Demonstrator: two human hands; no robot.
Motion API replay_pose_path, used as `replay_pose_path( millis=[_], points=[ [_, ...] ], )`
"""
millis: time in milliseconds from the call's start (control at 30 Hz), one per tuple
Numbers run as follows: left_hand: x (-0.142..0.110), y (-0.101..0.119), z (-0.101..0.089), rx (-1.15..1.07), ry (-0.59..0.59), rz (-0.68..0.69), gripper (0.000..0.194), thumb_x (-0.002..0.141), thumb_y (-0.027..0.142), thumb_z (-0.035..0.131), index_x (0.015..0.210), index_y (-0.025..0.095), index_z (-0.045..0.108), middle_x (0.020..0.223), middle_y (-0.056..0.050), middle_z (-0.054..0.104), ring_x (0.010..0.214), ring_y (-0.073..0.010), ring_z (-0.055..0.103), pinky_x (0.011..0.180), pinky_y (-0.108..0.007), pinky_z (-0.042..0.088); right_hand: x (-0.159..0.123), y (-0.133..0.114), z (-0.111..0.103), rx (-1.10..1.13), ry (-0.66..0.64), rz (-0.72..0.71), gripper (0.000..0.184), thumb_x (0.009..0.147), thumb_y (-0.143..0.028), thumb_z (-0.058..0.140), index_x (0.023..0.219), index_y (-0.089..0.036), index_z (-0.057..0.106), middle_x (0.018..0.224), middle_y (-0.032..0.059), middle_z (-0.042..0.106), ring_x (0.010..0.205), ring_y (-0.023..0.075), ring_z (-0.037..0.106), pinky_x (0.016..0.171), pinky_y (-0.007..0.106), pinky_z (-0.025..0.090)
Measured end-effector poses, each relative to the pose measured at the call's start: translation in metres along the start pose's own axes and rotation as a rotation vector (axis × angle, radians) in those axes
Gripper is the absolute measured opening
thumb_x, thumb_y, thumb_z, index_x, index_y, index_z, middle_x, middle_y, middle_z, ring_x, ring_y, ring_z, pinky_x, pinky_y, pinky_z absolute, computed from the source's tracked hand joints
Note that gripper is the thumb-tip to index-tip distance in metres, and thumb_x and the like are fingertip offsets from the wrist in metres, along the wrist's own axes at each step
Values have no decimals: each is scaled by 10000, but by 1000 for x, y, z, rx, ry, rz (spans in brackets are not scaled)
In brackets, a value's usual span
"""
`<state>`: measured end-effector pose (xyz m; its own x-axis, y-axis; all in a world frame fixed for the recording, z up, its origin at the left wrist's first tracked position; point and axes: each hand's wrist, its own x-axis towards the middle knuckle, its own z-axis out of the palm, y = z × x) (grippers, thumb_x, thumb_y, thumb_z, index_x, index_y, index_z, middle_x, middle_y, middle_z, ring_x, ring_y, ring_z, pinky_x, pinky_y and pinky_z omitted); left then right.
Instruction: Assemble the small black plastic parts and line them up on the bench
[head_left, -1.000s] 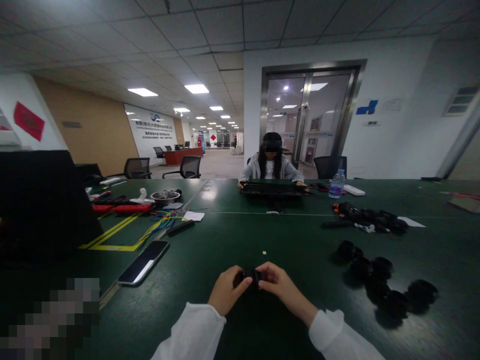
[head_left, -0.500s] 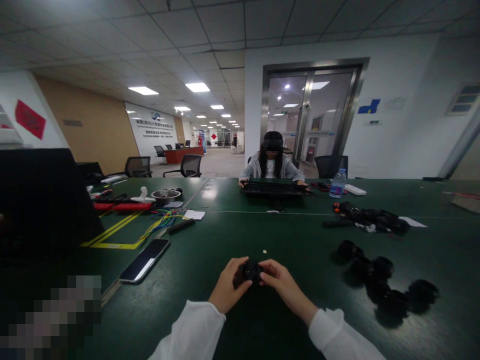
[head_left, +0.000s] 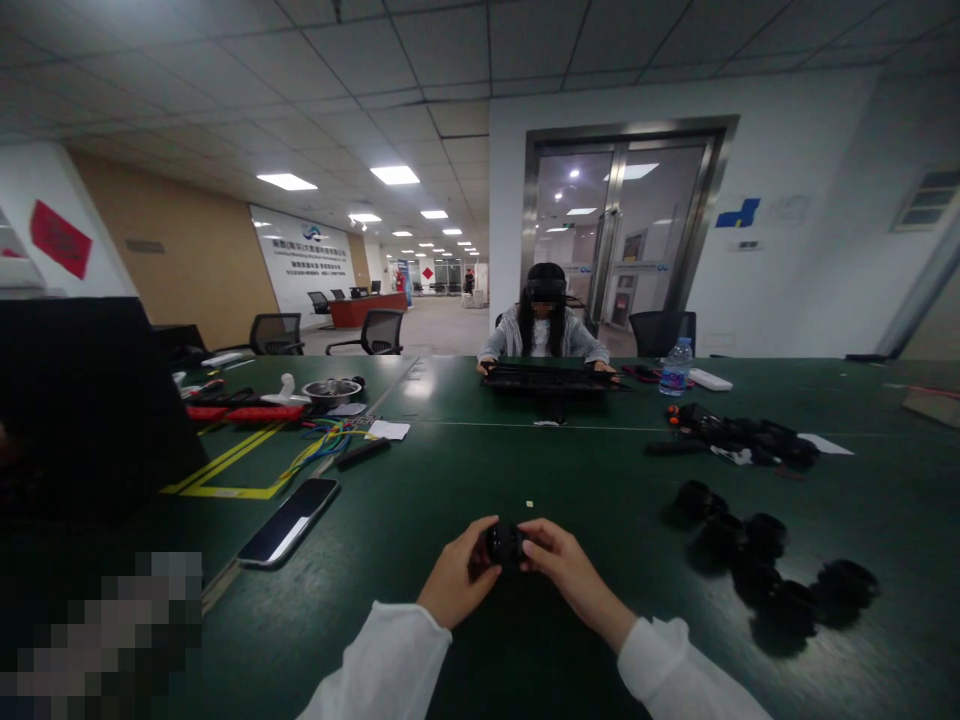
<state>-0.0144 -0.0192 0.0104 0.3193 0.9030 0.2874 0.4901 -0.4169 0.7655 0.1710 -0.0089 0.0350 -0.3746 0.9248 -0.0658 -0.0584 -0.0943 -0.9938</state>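
Note:
A small black round part (head_left: 505, 543), ribbed like a short cylinder, is held between my two hands above the green table. My left hand (head_left: 459, 570) grips its left side, thumb below and fingers behind. From the right, my right hand (head_left: 564, 563) pinches it with thumb and fingertips. The part's exact kind is too dark to make out. Several black cylindrical parts (head_left: 765, 540) of similar look stand in a cluster to the right of my hands. A tiny pale scrap (head_left: 529, 504) lies just beyond my fingers.
A smartphone (head_left: 291, 522) lies to the left, near coloured wires (head_left: 322, 445) and a metal bowl (head_left: 333, 390). Across the green table (head_left: 480, 470) a person (head_left: 545, 325) holds a black flat object (head_left: 551, 378). A water bottle (head_left: 676, 367) and black tangled gear (head_left: 742, 437) are at right.
The black part has turned slightly between my fingers, showing more of its ribbed side. Both hands stay in nearly the same place.

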Motion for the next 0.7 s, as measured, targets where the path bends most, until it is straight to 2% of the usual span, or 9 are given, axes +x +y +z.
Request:
replay_pose_path(
  millis=[133, 333, 467, 600, 700],
  points=[
    [1, 3, -1, 10, -4, -34, 433, 747, 215, 499, 1162, 203, 373, 850, -19, 585, 695, -137, 557, 638, -247, 441, 3, 4, -2, -15, -11, -21, 266, 681, -345, 571, 889, -179, 554, 933, 41, 559, 804, 177, 543, 718, 342, 448],
    [2, 7, -1, 87, 37, -102, 327, 743, 377, 506, 995, 168, 489, 812, -35, 598, 701, -166, 560, 630, -269, 432, 1, 2, -1, -25, -43, -63, 228, 679, -306, 586, 869, -186, 546, 919, 33, 560, 838, 187, 542, 745, 360, 440],
    [1, 8, -2, 126, 90, -39, 355, 741, 345, 518, 1056, 189, 466, 982, -60, 545, 873, -195, 526, 757, -310, 413, -2, -2, 1, -55, -70, -52, 242, 649, -292, 619, 853, -188, 543, 921, 29, 561, 891, 201, 536, 789, 372, 419],
    [0, 9, -2, 81, 97, -49, 406, 741, 310, 524, 1116, 213, 399, 1039, -57, 488, 809, -171, 527, 709, -300, 439, -3, -5, 2, -106, -96, -57, 248, 637, -279, 629, 855, -198, 543, 939, 22, 561, 931, 205, 526, 821, 368, 401],
    [0, 10, -3, 68, 94, -27, 309, 751, 308, 515, 1038, 213, 446, 1062, -56, 459, 827, -171, 514, 727, -305, 437, -4, -6, 3, -113, -99, -53, 250, 629, -286, 633, 847, -199, 546, 928, 21, 564, 912, 205, 533, 809, 366, 410]
  ],
)
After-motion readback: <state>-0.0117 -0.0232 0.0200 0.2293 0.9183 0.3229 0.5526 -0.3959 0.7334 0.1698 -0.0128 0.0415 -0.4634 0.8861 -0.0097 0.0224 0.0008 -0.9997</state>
